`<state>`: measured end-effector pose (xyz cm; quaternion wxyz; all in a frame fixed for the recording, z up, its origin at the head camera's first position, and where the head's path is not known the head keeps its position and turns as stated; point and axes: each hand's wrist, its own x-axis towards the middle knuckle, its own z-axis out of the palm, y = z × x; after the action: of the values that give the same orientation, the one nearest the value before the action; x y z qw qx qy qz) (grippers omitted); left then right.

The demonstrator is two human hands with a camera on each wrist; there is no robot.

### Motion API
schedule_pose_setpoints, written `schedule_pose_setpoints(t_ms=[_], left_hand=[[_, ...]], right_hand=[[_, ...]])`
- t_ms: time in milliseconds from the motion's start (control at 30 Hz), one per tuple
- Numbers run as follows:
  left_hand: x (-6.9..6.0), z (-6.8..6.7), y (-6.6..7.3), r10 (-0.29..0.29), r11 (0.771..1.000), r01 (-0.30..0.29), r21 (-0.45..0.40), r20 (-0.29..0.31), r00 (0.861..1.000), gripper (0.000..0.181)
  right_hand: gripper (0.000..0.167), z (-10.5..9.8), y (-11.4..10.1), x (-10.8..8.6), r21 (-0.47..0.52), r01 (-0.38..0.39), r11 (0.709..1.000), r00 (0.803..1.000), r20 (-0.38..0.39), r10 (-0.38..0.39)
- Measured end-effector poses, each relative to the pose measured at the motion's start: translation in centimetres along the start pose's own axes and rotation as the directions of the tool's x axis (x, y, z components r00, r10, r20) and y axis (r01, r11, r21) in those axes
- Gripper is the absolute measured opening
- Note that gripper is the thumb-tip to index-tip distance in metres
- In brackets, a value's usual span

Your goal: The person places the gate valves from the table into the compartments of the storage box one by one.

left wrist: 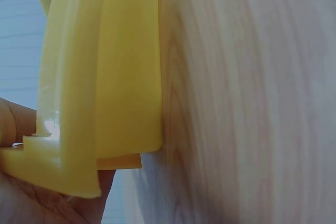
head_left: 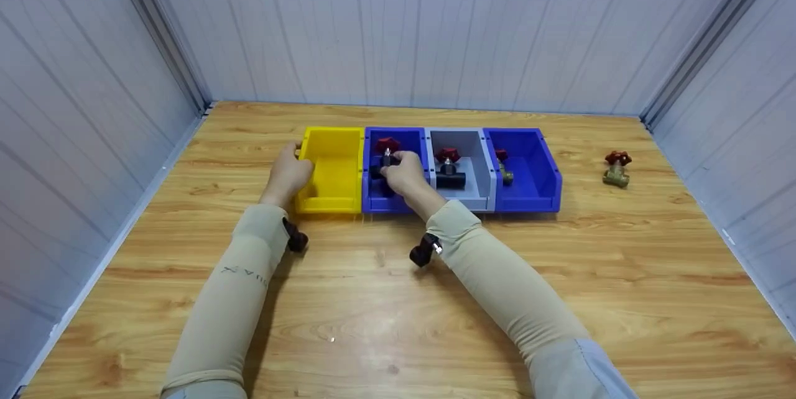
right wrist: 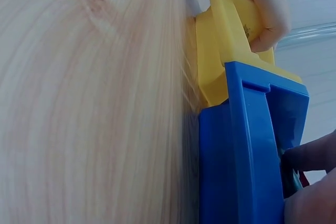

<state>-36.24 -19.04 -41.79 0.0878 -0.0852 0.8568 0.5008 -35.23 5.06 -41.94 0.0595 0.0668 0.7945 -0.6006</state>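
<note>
My left hand (head_left: 288, 174) grips the left wall of the yellow bin (head_left: 329, 205). In the left wrist view its thumb and fingers lie on either side of that bin's wall (left wrist: 79, 93). My right hand (head_left: 407, 174) reaches into the left blue bin (head_left: 393, 205) and pinches a black valve (head_left: 375, 172) with a red handwheel. In the right wrist view the fingertips dip behind the blue bin's front wall (right wrist: 257, 150), which hides most of the valve. Right beside it, the grey bin (head_left: 476, 184) holds another black valve (head_left: 451, 179) with a red handwheel.
The right blue bin (head_left: 528, 205) ends the row and has a brass valve (head_left: 506, 174) against its left wall. Another brass valve (head_left: 616, 174) with a red handwheel stands on the wooden table (head_left: 385, 324), off to the right. White panel walls (head_left: 398, 26) enclose the back and sides.
</note>
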Motion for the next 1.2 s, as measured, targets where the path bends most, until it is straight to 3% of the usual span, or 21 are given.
schedule_pose_setpoints(t_ms=[400, 567, 767, 1200], left_hand=[[0.0, -0.2, 0.2, -0.004, 1.000, 0.004, 0.005, 0.002, 1.000, 0.065], [0.0, 0.0, 0.2, -0.006, 1.000, 0.006, -0.005, 0.005, 1.000, 0.064], [0.0, 0.0, 0.1, 0.016, 1.000, -0.016, -0.007, -0.003, 1.000, 0.063], [-0.2, -0.1, 0.1, -0.009, 1.000, 0.009, -0.017, 0.013, 1.000, 0.065]], right_hand=[[0.064, -0.2, -0.1, 0.4, -0.160, -0.013, 0.987, 0.999, 0.035, 0.018], [0.054, -0.2, 0.0, 0.4, -0.212, 0.004, 0.977, 0.999, 0.045, 0.006], [0.045, -0.3, -0.1, 0.3, -0.242, 0.013, 0.970, 0.998, 0.063, 0.002], [0.052, -0.7, -0.5, -0.9, -0.245, 0.067, 0.967, 0.994, 0.103, -0.043]])
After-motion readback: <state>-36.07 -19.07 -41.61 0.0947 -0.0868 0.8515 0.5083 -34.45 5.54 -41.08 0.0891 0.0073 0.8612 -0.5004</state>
